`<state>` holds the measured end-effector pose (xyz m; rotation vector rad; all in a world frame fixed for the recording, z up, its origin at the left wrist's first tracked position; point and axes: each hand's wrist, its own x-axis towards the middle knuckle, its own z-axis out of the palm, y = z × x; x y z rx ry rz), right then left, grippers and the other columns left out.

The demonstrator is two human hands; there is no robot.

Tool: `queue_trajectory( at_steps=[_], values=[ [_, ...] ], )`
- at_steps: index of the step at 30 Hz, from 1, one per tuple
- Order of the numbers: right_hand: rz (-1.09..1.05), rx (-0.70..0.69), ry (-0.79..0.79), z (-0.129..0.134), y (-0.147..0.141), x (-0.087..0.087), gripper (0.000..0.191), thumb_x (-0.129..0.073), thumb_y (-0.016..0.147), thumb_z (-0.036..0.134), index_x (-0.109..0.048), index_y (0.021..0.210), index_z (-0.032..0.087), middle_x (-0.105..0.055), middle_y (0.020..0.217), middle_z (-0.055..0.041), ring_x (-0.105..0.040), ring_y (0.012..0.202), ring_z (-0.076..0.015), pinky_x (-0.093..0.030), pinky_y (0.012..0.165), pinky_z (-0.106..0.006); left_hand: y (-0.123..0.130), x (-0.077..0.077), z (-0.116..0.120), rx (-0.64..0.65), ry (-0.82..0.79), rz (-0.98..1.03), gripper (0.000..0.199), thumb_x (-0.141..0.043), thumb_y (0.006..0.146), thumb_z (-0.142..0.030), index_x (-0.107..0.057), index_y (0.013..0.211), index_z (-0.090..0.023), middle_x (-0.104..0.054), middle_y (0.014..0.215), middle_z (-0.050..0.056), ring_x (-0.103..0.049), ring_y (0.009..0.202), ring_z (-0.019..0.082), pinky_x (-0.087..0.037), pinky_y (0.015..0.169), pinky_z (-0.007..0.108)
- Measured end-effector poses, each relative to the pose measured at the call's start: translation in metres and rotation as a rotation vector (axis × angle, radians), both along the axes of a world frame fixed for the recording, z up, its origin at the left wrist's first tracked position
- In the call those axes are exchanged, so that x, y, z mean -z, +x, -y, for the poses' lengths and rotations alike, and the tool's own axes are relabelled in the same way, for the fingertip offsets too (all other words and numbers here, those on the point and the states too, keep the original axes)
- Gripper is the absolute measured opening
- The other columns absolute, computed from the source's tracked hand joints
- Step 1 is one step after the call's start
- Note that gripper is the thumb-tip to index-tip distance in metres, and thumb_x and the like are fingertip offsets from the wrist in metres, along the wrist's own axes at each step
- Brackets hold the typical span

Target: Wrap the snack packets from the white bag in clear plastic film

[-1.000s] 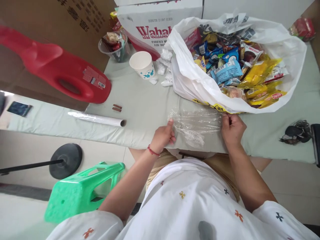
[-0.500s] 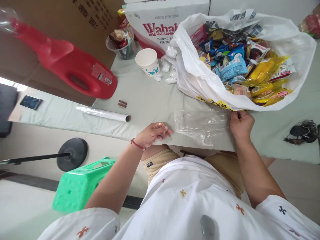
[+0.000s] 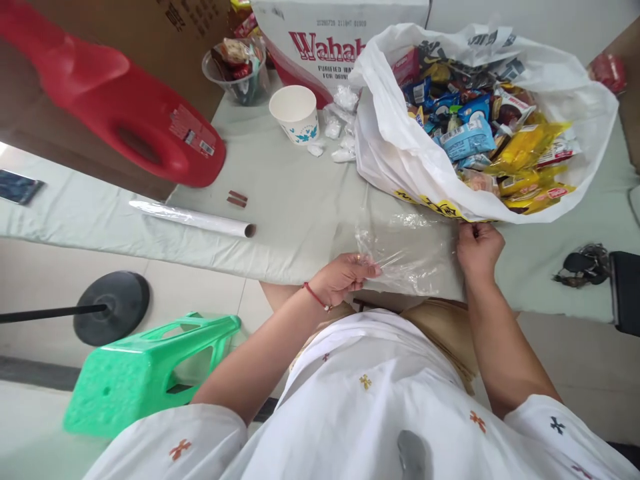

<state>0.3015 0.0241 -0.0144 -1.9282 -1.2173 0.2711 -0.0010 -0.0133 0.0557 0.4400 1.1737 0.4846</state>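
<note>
A clear plastic bag [image 3: 413, 257] lies flat on the cloth-covered table [image 3: 295, 200] in the head view. My left hand [image 3: 347, 275] is closed on the bag's left edge, thumb against fingers. At the bag's right end, my right hand [image 3: 479, 248] is curled in a fist, gripping the clear bag's edge. Just beyond both hands stands a white shopping bag [image 3: 405, 150] full of wrapped snacks [image 3: 465, 137], its lower edge close to my right knuckles.
A paper cup [image 3: 294, 117], small white packets [image 3: 345, 127] and a snack tub [image 3: 240, 73] stand at the back. Left are a red jug [image 3: 125, 113], a white roll [image 3: 195, 219] and brown strips [image 3: 237, 199]. Dark keys [image 3: 583, 263] lie right; a green stool [image 3: 150, 373] is below.
My left hand has moved right and taken hold of the clear bag's left edge. My right hand stays at its right end. The view has shifted slightly.
</note>
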Motion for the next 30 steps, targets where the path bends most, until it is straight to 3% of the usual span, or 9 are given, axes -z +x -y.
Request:
queue_trajectory(
  at_steps=[3,6,9,12,18,21,24,27,30],
  values=[
    [-0.001,0.0,0.009,-0.001,0.001,0.0,0.033,-0.06,0.087,0.039,-0.056,0.06,0.021,-0.047,0.052,0.0019,-0.04,0.056,-0.0151,-0.032,0.059,-0.032,-0.015,-0.005,0.011,-0.08,0.016,0.053,0.044,-0.1,0.055,-0.025,-0.06,0.073,-0.018,-0.063,0.077,-0.002,-0.066,0.077,0.012,-0.056,0.07,0.026],
    [-0.019,-0.029,0.015,0.002,0.0,0.001,0.032,-0.06,0.089,0.04,-0.058,0.063,0.021,-0.05,0.054,0.0019,-0.042,0.056,-0.0151,-0.034,0.059,-0.032,-0.017,-0.01,0.021,-0.179,0.06,0.168,0.048,-0.099,0.059,-0.027,-0.054,0.072,-0.018,-0.068,0.089,0.0,-0.072,0.096,0.017,-0.062,0.086,0.033],
    [-0.038,-0.036,0.007,0.005,0.0,0.0,0.033,-0.06,0.089,0.041,-0.057,0.064,0.02,-0.05,0.055,0.0022,-0.043,0.056,-0.0146,-0.036,0.059,-0.031,-0.015,-0.007,0.025,-0.212,0.074,0.215,0.053,-0.1,0.058,-0.03,-0.05,0.073,-0.019,-0.068,0.083,-0.001,-0.075,0.081,0.016,-0.06,0.069,0.024],
    [-0.036,-0.046,-0.012,0.004,0.001,-0.001,0.035,-0.059,0.09,0.043,-0.056,0.064,0.021,-0.049,0.054,0.0023,-0.043,0.055,-0.0142,-0.035,0.057,-0.03,-0.018,0.002,0.024,-0.148,0.148,0.078,0.057,-0.101,0.057,-0.035,-0.049,0.075,-0.02,-0.058,0.061,-0.008,-0.06,0.048,0.006,-0.035,0.041,0.015],
    [0.218,-0.189,0.006,0.005,0.009,-0.015,0.043,-0.05,0.097,0.054,-0.055,0.068,0.023,-0.056,0.064,-0.0042,-0.053,0.065,-0.0206,-0.047,0.068,-0.038,-0.029,0.01,0.019,-0.041,0.203,-0.062,0.057,-0.096,0.063,-0.048,-0.049,0.078,-0.02,-0.065,0.064,-0.004,-0.055,0.044,0.006,-0.03,0.04,0.017],
    [0.266,-0.296,0.104,0.039,0.008,-0.042,0.042,-0.047,0.103,0.054,-0.069,0.098,0.019,-0.067,0.092,-0.0116,-0.063,0.085,-0.0252,-0.054,0.078,-0.042,-0.022,0.008,0.018,-0.176,0.175,-0.072,0.056,-0.097,0.06,-0.047,-0.05,0.077,-0.02,-0.066,0.073,-0.002,-0.064,0.062,0.009,-0.037,0.047,0.017],
    [0.38,-0.443,0.265,0.084,-0.007,-0.063,0.058,-0.061,0.098,0.058,-0.057,0.143,0.022,-0.064,0.122,-0.0156,-0.062,0.111,-0.0311,-0.054,0.094,-0.05,-0.012,0.003,0.019,-0.251,0.168,-0.066,0.051,-0.096,0.061,-0.042,-0.053,0.075,-0.019,-0.067,0.084,0.0,-0.066,0.079,0.011,-0.047,0.058,0.019],
    [0.52,-0.611,0.276,0.102,-0.031,-0.062,0.085,-0.074,0.093,0.05,-0.032,0.163,0.028,-0.06,0.136,-0.0168,-0.059,0.123,-0.0345,-0.051,0.101,-0.053,-0.005,-0.002,0.02,-0.241,0.152,0.011,0.047,-0.096,0.065,-0.039,-0.054,0.073,-0.018,-0.07,0.091,0.003,-0.067,0.095,0.016,-0.056,0.077,0.027],
    [0.486,-0.669,0.261,0.088,-0.049,-0.054,0.083,-0.069,0.098,0.037,-0.024,0.167,0.026,-0.059,0.143,-0.0193,-0.06,0.125,-0.0332,-0.053,0.095,-0.048,-0.004,-0.002,0.021,-0.214,0.142,0.07,0.046,-0.095,0.068,-0.036,-0.054,0.074,-0.018,-0.073,0.092,0.005,-0.069,0.102,0.02,-0.057,0.085,0.032]
  ],
)
